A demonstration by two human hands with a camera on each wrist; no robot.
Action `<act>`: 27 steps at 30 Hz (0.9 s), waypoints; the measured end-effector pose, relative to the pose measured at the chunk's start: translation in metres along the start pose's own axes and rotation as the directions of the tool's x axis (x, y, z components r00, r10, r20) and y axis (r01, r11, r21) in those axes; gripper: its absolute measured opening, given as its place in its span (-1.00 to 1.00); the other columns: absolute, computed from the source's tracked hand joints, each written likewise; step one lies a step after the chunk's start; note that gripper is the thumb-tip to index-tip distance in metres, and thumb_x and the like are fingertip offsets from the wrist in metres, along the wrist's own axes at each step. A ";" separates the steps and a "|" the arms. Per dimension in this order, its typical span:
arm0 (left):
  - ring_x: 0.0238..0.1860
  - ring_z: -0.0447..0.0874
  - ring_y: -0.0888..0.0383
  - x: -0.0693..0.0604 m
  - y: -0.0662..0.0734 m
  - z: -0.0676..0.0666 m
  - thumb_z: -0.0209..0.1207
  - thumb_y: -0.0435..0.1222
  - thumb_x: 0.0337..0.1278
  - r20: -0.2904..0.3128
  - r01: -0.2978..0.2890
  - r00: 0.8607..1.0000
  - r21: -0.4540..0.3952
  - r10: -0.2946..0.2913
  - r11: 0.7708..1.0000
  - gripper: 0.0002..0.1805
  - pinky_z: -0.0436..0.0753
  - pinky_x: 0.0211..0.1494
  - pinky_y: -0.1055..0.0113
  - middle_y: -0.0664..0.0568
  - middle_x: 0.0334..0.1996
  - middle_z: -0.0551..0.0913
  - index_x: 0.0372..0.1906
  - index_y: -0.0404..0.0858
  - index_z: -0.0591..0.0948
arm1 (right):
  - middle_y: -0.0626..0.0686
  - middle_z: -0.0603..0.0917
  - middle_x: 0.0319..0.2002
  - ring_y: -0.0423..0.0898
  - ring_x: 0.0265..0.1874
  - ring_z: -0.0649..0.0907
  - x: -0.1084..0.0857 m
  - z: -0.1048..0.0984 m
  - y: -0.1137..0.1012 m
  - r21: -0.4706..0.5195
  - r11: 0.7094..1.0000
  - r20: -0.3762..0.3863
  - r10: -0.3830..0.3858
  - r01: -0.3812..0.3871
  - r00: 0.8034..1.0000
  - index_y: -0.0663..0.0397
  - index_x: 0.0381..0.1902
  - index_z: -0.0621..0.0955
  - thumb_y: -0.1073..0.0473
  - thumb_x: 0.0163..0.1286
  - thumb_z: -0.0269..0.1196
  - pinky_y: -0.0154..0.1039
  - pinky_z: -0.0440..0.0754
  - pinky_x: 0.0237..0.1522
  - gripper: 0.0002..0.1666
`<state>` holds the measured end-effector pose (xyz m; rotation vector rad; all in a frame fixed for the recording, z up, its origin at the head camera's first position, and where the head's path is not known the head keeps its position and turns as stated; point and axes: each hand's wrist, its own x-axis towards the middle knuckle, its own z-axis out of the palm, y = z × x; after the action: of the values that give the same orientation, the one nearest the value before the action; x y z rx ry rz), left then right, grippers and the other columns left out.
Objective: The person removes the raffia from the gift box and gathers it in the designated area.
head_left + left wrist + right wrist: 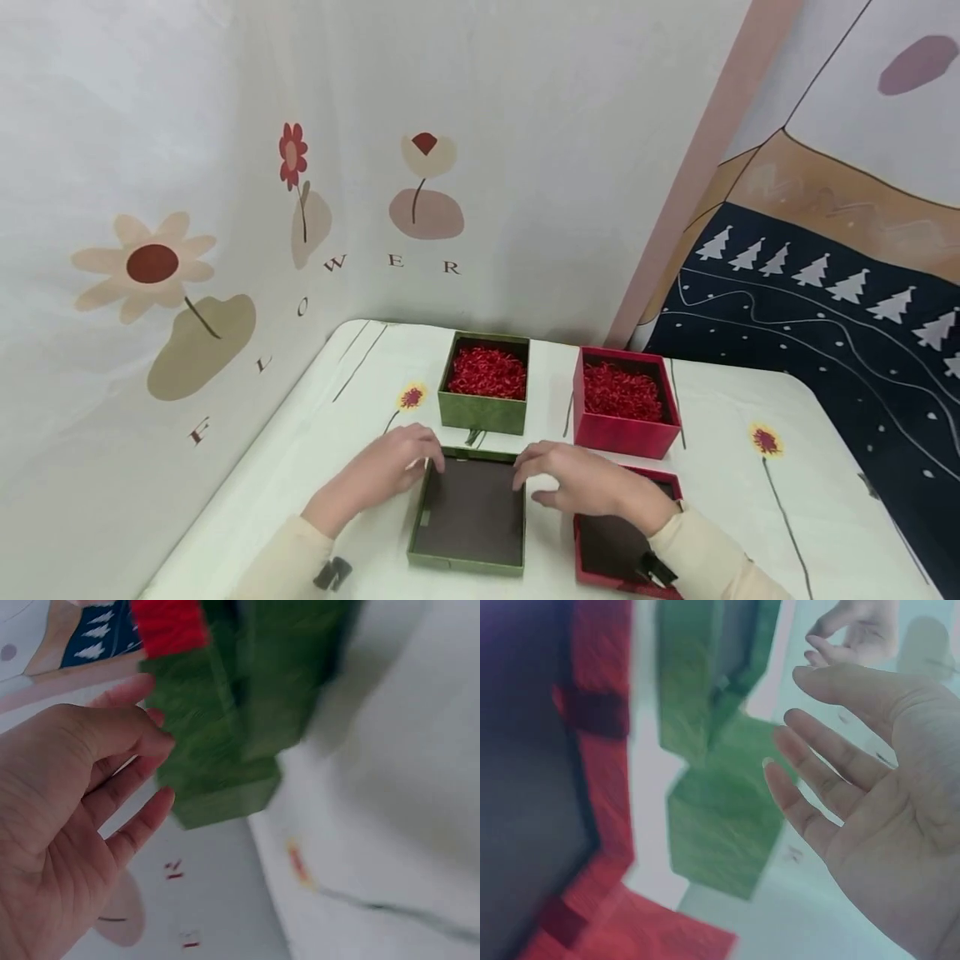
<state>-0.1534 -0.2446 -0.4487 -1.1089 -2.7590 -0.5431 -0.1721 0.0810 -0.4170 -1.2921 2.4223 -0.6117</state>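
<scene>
Where green lid point(480, 512) lies inside bench's point(847, 500) left edge, left hand point(399, 463) and right hand point(572, 473) flank it half-spread, contact unclear.

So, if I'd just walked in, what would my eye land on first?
Probably the bright red paper shreds in the green box, matched by those in the red box to its right. Next come the left hand and right hand, near the far corners of the green lid. Behind, a large flower decorates the pale wall at left.
</scene>
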 end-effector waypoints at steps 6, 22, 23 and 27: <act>-0.04 0.68 0.10 0.031 -0.016 -0.027 0.35 -0.50 0.19 -0.027 0.060 0.998 0.025 -0.060 0.998 -0.80 0.71 0.06 0.16 0.12 -0.16 0.70 -0.17 -0.16 0.76 | 0.00 0.70 0.10 -0.07 0.11 0.68 -0.004 -0.036 0.012 -0.031 1.000 -0.129 -0.009 0.005 0.992 -0.05 0.01 0.76 0.26 0.36 0.43 -0.19 0.71 0.12 -0.72; 0.09 0.64 0.15 0.146 0.035 0.004 0.24 -0.27 0.45 0.135 0.109 0.986 -0.105 -0.094 0.988 -0.71 0.66 0.19 0.27 0.07 0.12 0.64 0.19 -0.16 0.67 | 0.28 0.64 0.12 0.21 0.07 0.64 -0.017 -0.083 0.083 0.113 0.959 -0.400 0.283 -0.260 0.872 0.22 0.21 0.64 0.33 0.42 0.34 0.07 0.73 0.08 -0.59; 0.11 0.63 0.14 0.155 0.039 0.009 0.24 -0.25 0.46 0.137 0.122 0.985 -0.106 -0.107 0.987 -0.68 0.66 0.21 0.27 0.05 0.15 0.63 0.22 -0.16 0.65 | 0.30 0.62 0.13 0.22 0.07 0.63 -0.017 -0.083 0.087 0.123 0.954 -0.402 0.300 -0.274 0.865 0.24 0.22 0.63 0.33 0.42 0.34 0.08 0.73 0.08 -0.57; 0.25 0.61 0.06 0.186 0.053 0.028 0.20 -0.21 0.50 0.125 0.201 0.975 -0.133 -0.185 0.970 -0.57 0.61 0.32 0.21 -0.06 0.27 0.59 0.35 -0.24 0.56 | 0.34 0.61 0.14 0.27 0.09 0.62 -0.016 -0.080 0.104 0.136 0.937 -0.427 0.348 -0.321 0.835 0.30 0.26 0.59 0.32 0.42 0.34 0.12 0.70 0.13 -0.53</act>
<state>-0.2509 -0.0790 -0.4155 -0.9283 -2.9875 -0.7377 -0.2743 0.1632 -0.4011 -0.7211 2.8771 -0.9501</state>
